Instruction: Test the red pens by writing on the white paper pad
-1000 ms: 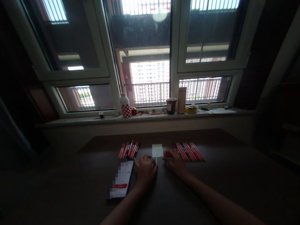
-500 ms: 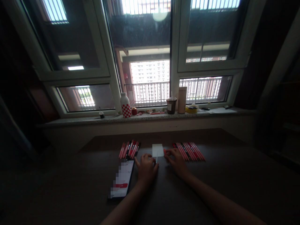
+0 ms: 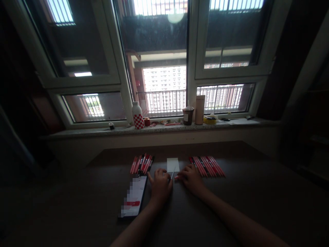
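My left hand (image 3: 161,183) is closed on a thin pale stick (image 3: 174,171), much like a pen refill, whose tip slants up over the white paper square (image 3: 172,164). Close on its right, my right hand (image 3: 190,177) pinches a small pinkish-red piece (image 3: 176,178), perhaps a pen cap; most of it is hidden by the fingers. A row of red, pink and black pens (image 3: 207,166) lies just beyond the right hand. Another row of similar pens (image 3: 142,164) lies beyond the left hand, to its left.
A phone (image 3: 134,197) lies left of my left forearm on the dark table (image 3: 231,206). Along the windowsill (image 3: 164,129) stand a checkered bottle (image 3: 138,116), a drink cup (image 3: 188,115), a tan flask (image 3: 199,109) and a yellow tape roll (image 3: 209,120).
My right hand has drawn the small red piece nearer to me and slightly left, off the paper's right edge. The pale stick in my left hand now leans more to the right.
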Demonstrator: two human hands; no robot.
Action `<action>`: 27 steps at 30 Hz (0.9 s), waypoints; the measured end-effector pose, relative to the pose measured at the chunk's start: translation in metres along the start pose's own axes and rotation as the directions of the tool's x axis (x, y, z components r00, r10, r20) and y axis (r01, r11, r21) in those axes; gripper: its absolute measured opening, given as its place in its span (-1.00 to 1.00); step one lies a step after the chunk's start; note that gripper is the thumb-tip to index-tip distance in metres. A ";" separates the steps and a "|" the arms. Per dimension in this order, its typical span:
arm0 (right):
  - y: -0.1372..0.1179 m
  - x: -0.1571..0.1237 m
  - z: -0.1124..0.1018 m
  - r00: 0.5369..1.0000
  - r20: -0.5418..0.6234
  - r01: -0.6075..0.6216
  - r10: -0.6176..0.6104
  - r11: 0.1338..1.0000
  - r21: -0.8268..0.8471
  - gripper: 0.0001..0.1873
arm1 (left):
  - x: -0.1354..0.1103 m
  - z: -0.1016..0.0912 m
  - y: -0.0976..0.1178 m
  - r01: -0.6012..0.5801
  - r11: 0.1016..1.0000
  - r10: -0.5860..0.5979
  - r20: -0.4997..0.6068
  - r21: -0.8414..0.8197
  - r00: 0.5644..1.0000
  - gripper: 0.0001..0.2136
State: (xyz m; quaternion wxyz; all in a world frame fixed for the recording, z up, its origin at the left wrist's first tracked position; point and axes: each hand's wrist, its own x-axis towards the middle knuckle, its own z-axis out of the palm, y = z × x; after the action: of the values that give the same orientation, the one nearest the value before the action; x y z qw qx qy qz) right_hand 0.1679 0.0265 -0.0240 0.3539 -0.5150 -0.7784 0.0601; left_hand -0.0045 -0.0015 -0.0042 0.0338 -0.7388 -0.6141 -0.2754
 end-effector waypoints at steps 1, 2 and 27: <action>0.000 0.000 0.001 1.000 0.006 0.003 -0.003 1.000 -0.004 -0.89 | 0.000 0.000 0.000 -0.001 1.000 0.001 0.001 0.002 1.000 -0.88; 0.000 0.000 0.001 1.000 0.006 0.006 -0.006 1.000 -0.006 -0.89 | 0.000 -0.001 0.000 0.001 1.000 -0.001 0.002 0.004 1.000 -0.88; 0.002 0.001 -0.001 0.987 -0.130 0.101 -0.090 0.992 0.076 -0.80 | 0.001 -0.003 -0.001 -0.005 0.996 0.001 -0.045 -0.092 0.999 -0.87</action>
State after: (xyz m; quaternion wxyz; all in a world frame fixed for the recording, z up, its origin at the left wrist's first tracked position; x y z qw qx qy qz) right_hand 0.1704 0.0284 -0.0235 0.4259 -0.4647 -0.7751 0.0426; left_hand -0.0068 -0.0019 -0.0013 0.0139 -0.7341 -0.5989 -0.3197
